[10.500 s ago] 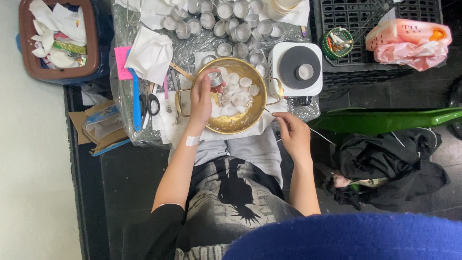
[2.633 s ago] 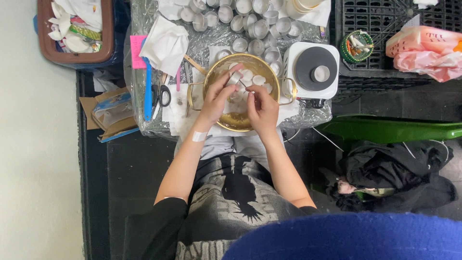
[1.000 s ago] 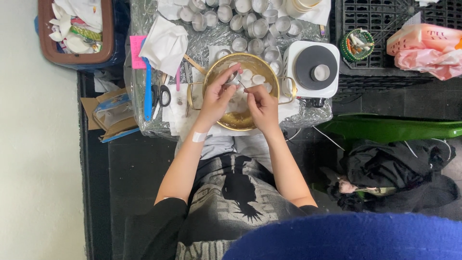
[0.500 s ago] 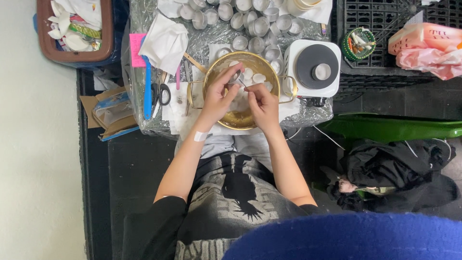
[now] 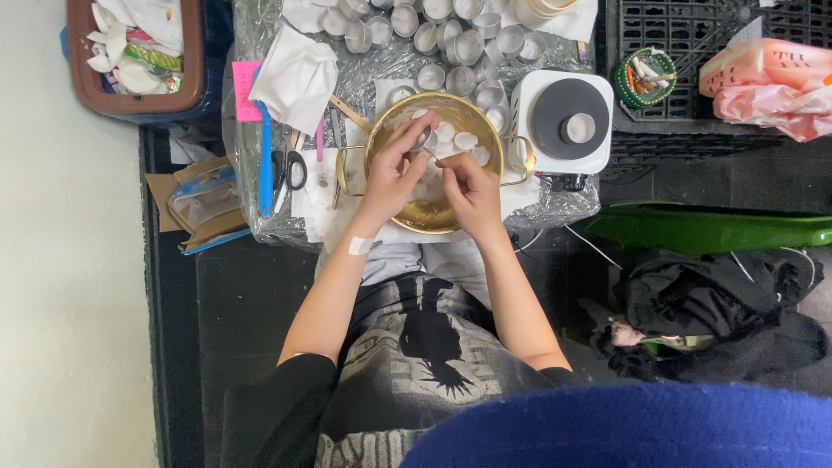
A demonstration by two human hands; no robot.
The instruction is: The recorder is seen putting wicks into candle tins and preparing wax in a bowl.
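Note:
Both my hands are over a gold two-handled pot point(image 5: 468, 113) that holds several small white wax discs point(image 5: 466, 140). My left hand point(image 5: 392, 173) pinches a small silver tealight cup point(image 5: 425, 139) at its fingertips. My right hand point(image 5: 468, 186) is curled beside it, its fingertips meeting the left hand's at the cup; I cannot make out what they pinch. The pot stands on a foil-covered table point(image 5: 260, 227) in front of my lap.
Several empty silver cups point(image 5: 451, 35) lie behind the pot. A white hot plate point(image 5: 563, 121) stands to the right. Scissors point(image 5: 290, 169), a blue tool point(image 5: 264, 160) and white tissue point(image 5: 295, 74) lie to the left. A brown bin point(image 5: 191, 87) is far left, a black crate point(image 5: 667, 26) far right.
Ten seconds ago my right hand rested at the table edge; it has since joined the left over the pot. In the last second both hands have hardly moved.

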